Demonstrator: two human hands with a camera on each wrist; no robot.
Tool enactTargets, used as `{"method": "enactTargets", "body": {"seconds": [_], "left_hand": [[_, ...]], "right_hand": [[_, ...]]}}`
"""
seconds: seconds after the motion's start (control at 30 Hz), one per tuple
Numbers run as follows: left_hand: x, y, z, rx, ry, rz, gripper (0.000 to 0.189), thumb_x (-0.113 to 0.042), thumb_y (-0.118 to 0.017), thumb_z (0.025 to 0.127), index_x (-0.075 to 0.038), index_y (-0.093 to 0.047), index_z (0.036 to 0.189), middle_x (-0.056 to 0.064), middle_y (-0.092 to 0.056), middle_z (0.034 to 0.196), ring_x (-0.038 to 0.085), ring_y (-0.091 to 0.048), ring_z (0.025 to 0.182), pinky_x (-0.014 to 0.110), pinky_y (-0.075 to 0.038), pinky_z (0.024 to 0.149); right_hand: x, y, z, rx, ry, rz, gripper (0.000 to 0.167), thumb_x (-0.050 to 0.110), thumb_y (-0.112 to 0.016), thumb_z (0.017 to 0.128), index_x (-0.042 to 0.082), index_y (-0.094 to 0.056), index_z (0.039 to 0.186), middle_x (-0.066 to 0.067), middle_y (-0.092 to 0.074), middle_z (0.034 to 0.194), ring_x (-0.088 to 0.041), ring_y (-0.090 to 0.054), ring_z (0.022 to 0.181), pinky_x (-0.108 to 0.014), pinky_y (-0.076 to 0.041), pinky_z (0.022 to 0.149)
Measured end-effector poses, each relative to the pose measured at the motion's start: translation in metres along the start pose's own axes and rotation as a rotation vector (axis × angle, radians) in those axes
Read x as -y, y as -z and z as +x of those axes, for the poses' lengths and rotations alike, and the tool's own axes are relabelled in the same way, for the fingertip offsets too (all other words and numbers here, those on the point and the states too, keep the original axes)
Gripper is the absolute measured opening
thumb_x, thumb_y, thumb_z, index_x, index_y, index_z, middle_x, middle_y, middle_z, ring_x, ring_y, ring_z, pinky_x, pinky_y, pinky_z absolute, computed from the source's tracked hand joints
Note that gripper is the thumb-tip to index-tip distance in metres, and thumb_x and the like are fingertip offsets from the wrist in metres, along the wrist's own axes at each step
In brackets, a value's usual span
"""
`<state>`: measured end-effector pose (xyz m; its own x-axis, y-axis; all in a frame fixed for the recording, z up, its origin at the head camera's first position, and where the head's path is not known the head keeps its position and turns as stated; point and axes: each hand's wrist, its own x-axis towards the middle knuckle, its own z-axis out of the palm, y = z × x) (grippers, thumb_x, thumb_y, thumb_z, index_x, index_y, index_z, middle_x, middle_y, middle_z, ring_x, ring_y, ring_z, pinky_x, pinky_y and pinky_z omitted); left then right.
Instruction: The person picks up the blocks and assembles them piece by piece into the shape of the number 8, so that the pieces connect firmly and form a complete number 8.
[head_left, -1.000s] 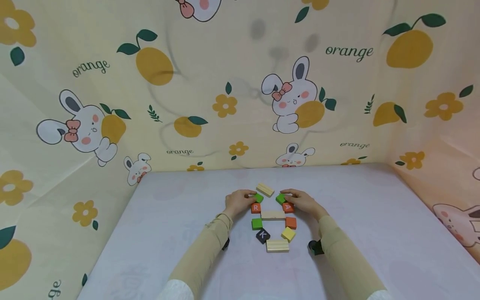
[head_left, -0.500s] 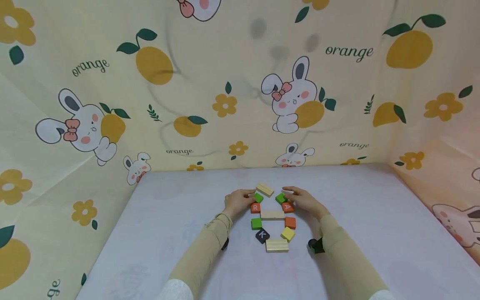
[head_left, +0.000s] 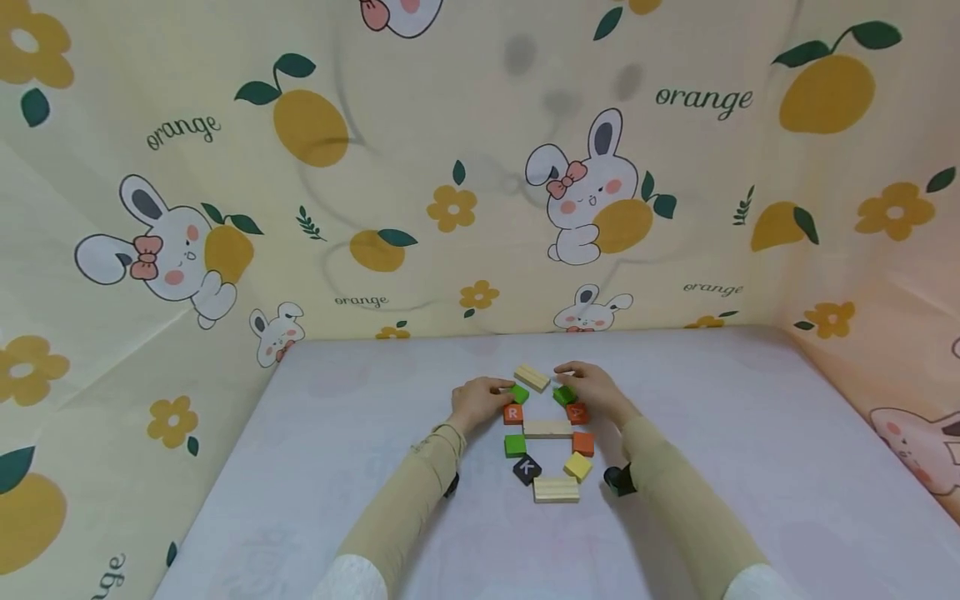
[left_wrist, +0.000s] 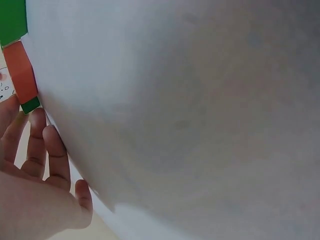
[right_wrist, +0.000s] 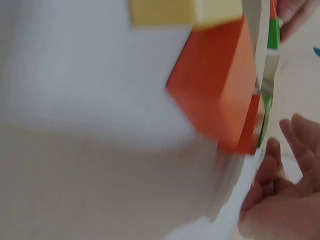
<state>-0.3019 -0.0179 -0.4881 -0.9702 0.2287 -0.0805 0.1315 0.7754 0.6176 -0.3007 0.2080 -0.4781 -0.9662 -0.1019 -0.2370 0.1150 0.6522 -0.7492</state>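
Note:
Small coloured blocks and wooden strips form a closed ring on the white table. At its far left corner my left hand (head_left: 480, 402) pinches a green block (head_left: 520, 392), just beyond an orange block lettered R (head_left: 513, 414). In the left wrist view the fingertips meet the green block's end (left_wrist: 31, 105). Across the ring, my right hand (head_left: 596, 390) hovers by another green block (head_left: 564, 395) with fingers extended, holding nothing. Below that hand lies an orange lettered block (head_left: 577, 413). A grooved wooden strip (head_left: 532, 377) lies slanted at the far end, between the two hands.
Nearer, a plain wooden strip (head_left: 547, 429) crosses the ring. A green block (head_left: 515, 446), an orange block (head_left: 582, 443), a black K block (head_left: 527, 469) and a yellow block (head_left: 578, 466) line the sides. Another grooved strip (head_left: 556, 489) lies nearest. A printed cloth (head_left: 480, 183) backs the table (head_left: 322, 500).
My right hand has come off the right green block and shifted left and away from me, toward the far wooden strip. That green block has turned slightly. My left hand stays put.

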Motion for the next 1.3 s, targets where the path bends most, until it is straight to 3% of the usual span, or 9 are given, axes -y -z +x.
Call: {"method": "enactTargets", "body": {"seconds": [0.13,0.3,0.53,0.77,1.17,1.3], "left_hand": [[0.000,0.001,-0.001,0.002,0.003,-0.001,0.028,-0.037,-0.060,0.088,-0.029,-0.067,0.113,-0.001,-0.064,0.122,0.025,-0.054,0.120,0.048,-0.031,0.096],[0.000,0.002,-0.002,0.006,0.005,-0.007,0.028,-0.036,-0.060,0.088,-0.028,-0.067,0.114,0.000,-0.064,0.123,0.025,-0.054,0.120,0.049,-0.031,0.097],[0.001,0.002,-0.003,-0.003,-0.002,0.001,0.030,-0.037,-0.060,0.088,-0.031,-0.065,0.116,0.000,-0.063,0.125,0.024,-0.055,0.120,0.048,-0.031,0.096],[-0.001,0.004,-0.001,0.010,0.002,0.003,0.030,-0.037,-0.059,0.088,-0.030,-0.065,0.117,0.000,-0.063,0.124,0.025,-0.054,0.120,0.048,-0.032,0.095],[-0.002,0.004,-0.002,0.032,0.014,0.013,0.029,-0.036,-0.058,0.089,-0.030,-0.065,0.116,0.001,-0.063,0.125,0.026,-0.053,0.121,0.049,-0.031,0.096],[-0.001,0.002,-0.001,0.023,0.012,0.036,0.029,-0.037,-0.058,0.088,-0.032,-0.065,0.116,0.000,-0.064,0.124,0.024,-0.054,0.120,0.048,-0.033,0.095]], "right_hand": [[0.012,-0.007,0.006,-0.079,0.030,-0.077,0.035,0.030,-0.050,0.094,0.012,-0.059,0.123,-0.017,-0.058,0.118,-0.029,-0.051,0.098,-0.046,-0.038,0.082],[0.016,-0.016,0.012,-0.119,0.009,-0.140,0.033,0.032,-0.056,0.089,0.014,-0.063,0.117,-0.017,-0.059,0.122,-0.033,-0.051,0.110,-0.056,-0.033,0.090],[0.016,-0.018,0.014,-0.125,-0.013,-0.186,0.027,0.028,-0.058,0.087,0.016,-0.066,0.110,-0.015,-0.062,0.118,-0.035,-0.052,0.107,-0.053,-0.035,0.087],[0.016,-0.015,0.015,-0.117,-0.038,-0.158,0.027,0.026,-0.056,0.087,0.018,-0.066,0.110,-0.014,-0.061,0.118,-0.035,-0.049,0.106,-0.053,-0.033,0.086],[0.013,-0.017,0.016,-0.099,-0.087,0.013,0.034,0.028,-0.055,0.088,0.015,-0.063,0.118,-0.018,-0.053,0.131,-0.036,-0.044,0.121,-0.066,-0.016,0.101],[0.010,-0.016,0.018,-0.090,-0.107,0.057,0.034,0.028,-0.057,0.088,0.014,-0.063,0.118,-0.018,-0.052,0.131,-0.035,-0.044,0.119,-0.065,-0.019,0.102]]}}
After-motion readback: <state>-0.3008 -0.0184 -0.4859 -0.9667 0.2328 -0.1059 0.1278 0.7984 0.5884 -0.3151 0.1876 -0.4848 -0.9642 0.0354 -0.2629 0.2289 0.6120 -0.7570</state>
